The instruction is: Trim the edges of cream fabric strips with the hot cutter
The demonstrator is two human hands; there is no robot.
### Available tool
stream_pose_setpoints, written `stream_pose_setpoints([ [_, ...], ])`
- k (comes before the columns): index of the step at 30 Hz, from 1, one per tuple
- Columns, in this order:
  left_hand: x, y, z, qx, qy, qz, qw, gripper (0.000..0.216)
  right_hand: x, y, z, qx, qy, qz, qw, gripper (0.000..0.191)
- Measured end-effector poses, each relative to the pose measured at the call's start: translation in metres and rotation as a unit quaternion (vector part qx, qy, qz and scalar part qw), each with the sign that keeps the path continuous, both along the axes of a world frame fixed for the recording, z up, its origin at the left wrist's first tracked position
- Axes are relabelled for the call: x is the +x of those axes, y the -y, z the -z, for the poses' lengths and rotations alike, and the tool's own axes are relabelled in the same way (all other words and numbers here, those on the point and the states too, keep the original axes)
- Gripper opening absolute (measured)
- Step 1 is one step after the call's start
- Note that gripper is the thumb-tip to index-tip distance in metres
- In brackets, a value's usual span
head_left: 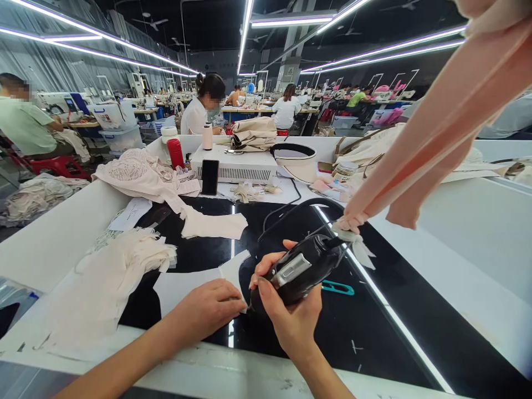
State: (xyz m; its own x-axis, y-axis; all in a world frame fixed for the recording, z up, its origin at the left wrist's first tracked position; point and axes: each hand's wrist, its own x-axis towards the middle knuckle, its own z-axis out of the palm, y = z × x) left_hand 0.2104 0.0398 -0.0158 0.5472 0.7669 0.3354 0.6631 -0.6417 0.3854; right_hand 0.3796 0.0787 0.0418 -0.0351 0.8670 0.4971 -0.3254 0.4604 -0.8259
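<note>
My right hand (297,324) is wrapped round a black corded hand tool (301,269) with a silver panel on its side. The tool's front end is low and mostly hidden by my fingers, beside the edge of a white cut fabric piece (187,285). My left hand (211,307) lies over that piece, its fingers closed at the right edge, close to the tool. A pink cloth strip (419,127) hangs from above and is knotted at the tool's rear end. On the black board (341,338) beyond the tool lies a teal slim handle (337,287).
A stack of cream fabric pieces (112,282) lies left, with another cut piece (214,224) behind. Farther back are a phone (210,177), a red bottle (175,153), a white vented box (235,166) and a round white container (295,163). Co-workers sit at machines beyond.
</note>
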Motion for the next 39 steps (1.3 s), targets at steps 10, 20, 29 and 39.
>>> stream_pose_setpoints([
  [10, -0.0005, -0.0009, 0.0039, 0.039, 0.005, 0.002, 0.999, 0.023, 0.002, 0.0, -0.0015, 0.005, 0.005, -0.017, 1.0, 0.048],
  [20, 0.0002, 0.001, 0.0001, 0.053, 0.008, -0.006, 0.999, 0.022, 0.0019, -0.0037, -0.0031, 0.008, -0.005, 0.009, 1.0, 0.048],
  [29, 0.0004, 0.0001, 0.0022, 0.053, 0.017, -0.003, 0.998, 0.022, 0.0007, -0.0055, -0.0007, -0.002, -0.007, 0.017, 1.0, 0.049],
  [39, -0.0002, 0.0001, 0.0026, 0.046, 0.019, 0.001, 0.999, 0.021, -0.0001, -0.0043, 0.0003, 0.002, 0.025, 0.032, 0.999, 0.046],
])
